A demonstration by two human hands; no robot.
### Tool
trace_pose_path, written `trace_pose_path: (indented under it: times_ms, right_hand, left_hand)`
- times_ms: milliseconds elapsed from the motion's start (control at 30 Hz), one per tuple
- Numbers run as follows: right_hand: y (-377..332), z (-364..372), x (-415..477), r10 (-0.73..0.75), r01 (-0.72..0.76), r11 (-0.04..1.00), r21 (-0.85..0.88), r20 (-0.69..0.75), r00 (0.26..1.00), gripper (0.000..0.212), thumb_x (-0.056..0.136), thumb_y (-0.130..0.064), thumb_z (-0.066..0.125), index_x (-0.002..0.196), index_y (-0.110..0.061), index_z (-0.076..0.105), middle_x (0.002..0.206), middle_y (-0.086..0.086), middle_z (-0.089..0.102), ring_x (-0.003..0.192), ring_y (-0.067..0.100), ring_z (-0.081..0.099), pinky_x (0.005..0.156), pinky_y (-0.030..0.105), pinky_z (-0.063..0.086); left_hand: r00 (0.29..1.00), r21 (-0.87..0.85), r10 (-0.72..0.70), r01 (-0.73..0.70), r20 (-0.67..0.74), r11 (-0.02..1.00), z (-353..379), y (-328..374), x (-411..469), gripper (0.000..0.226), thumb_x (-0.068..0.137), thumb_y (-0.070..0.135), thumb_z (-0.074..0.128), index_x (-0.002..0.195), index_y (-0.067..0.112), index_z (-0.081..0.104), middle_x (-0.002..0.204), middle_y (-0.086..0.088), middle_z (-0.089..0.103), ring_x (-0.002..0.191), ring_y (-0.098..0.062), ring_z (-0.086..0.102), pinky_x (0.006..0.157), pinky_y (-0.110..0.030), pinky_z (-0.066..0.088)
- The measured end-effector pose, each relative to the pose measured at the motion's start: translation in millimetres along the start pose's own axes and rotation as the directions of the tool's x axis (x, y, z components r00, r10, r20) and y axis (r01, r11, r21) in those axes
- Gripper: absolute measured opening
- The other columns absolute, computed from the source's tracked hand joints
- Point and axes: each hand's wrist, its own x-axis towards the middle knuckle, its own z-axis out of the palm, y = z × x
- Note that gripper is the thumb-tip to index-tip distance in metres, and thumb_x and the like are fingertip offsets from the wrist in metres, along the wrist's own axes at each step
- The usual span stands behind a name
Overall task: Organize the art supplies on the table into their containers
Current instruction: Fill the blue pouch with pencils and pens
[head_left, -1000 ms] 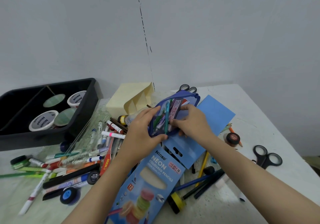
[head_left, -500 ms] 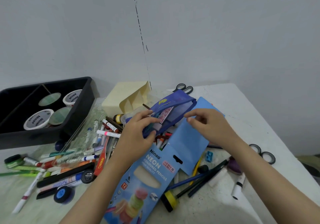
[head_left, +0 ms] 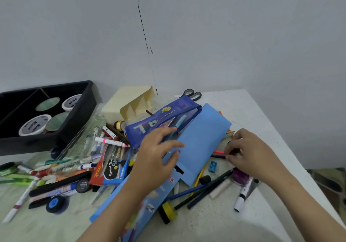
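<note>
Step in hand, as I read it: load loose pencils into the dark blue mesh zip pouch [head_left: 149, 127]. It lies tilted across the clutter mid-way along the white table [head_left: 262, 110]. Its far end points toward the cream divided desk organizer [head_left: 129, 105]. Its near end overlaps the flap of the light blue cardboard coloured-pencil box [head_left: 204, 138], and a few pens show through the mesh. Grip: left hand [head_left: 155, 159] holds the pouch's near end, fingers [head_left: 168, 130] curled over the mesh side. The right hand [head_left: 250, 153] is down just right of the box flap. Its fingers are curled, tips at the ends of a pink pencil [head_left: 218, 151] and a dark pencil [head_left: 217, 156] poking out from under the flap. Can't tell whether it has closed on either. To do it well: pinch both near the ends and draw them out lengthwise from under the flap, not upward, so the flap doesn't tip the pouch. The left hand should spread the zip mouth and angle it toward the right hand. Feed them in parallel to the pens inside, or they snag the mesh. Risk: the blue plastic sharpener [head_left: 213, 166] and the round purple pot [head_left: 239, 176] sit just beside the right wrist, easy to knock. The black plastic tray [head_left: 80, 114] with round paint tubs sits well apart at left, not involved.
</note>
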Motion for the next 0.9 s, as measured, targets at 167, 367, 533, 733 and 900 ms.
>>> trace_pose_path:
  times_ms: [167,367,533,733,900]
  right_hand:
    - [4,8,-6,-0.077,0.078,0.996,-0.045,0.022,0.997,0.007,0.08,-0.024,0.068,0.082,-0.028,0.073,0.097,-0.009,0.042,0.093,0.011,0.041,0.073,0.024,0.037]
    - [6,6,-5,-0.17,0.169,0.986,0.013,0.076,0.983,0.017,0.084,-0.028,0.065,0.099,-0.032,0.072,0.085,-0.014,0.039,0.086,0.008,0.042,0.069,0.021,0.035]
    - [-2,6,7,-0.311,0.34,0.938,-0.071,0.265,0.913,0.039,0.091,-0.02,0.054,0.122,-0.043,0.059,0.084,-0.019,0.036,0.085,0.004,0.036,0.058,0.018,0.027]
    - [4,12,18,-0.381,0.422,0.901,-0.097,0.286,0.879,0.027,0.083,-0.023,0.06,0.109,-0.03,0.064,0.107,-0.009,0.055,0.1,0.013,0.053,0.078,0.032,0.045]
    - [3,-4,9,-0.399,0.357,0.886,0.297,0.092,0.912,0.016,0.072,-0.025,0.077,0.073,-0.026,0.062,0.063,-0.01,0.048,0.063,0.007,0.047,0.06,0.021,0.04]
  left_hand:
    - [0.974,0.109,0.029,-0.055,0.225,0.993,22,10,-20,0.026,0.083,0.04,0.054,0.101,0.033,0.072,0.14,-0.002,0.048,0.133,-0.018,0.036,0.111,-0.029,0.019]
    - [0.981,0.29,-0.024,-0.034,0.194,0.956,26,6,-21,0.025,0.072,0.028,0.065,0.095,0.034,0.073,0.133,-0.012,0.054,0.127,-0.028,0.035,0.11,-0.036,0.016]
    - [0.988,0.34,-0.088,0.041,0.125,0.94,25,8,-22,0.027,0.076,0.023,0.061,0.098,0.031,0.073,0.13,-0.011,0.056,0.125,-0.032,0.043,0.106,-0.045,0.024]
    - [0.982,0.212,-0.173,0.153,0.081,0.965,28,25,-26,0.031,0.083,0.025,0.055,0.112,0.025,0.068,0.134,-0.002,0.052,0.128,-0.02,0.041,0.105,-0.027,0.024]
    - [0.896,-0.41,-0.444,0.396,-0.025,0.822,29,71,-22,0.033,0.084,0.025,0.058,0.115,0.036,0.057,0.125,0.017,0.056,0.119,0.004,0.049,0.099,-0.011,0.036]
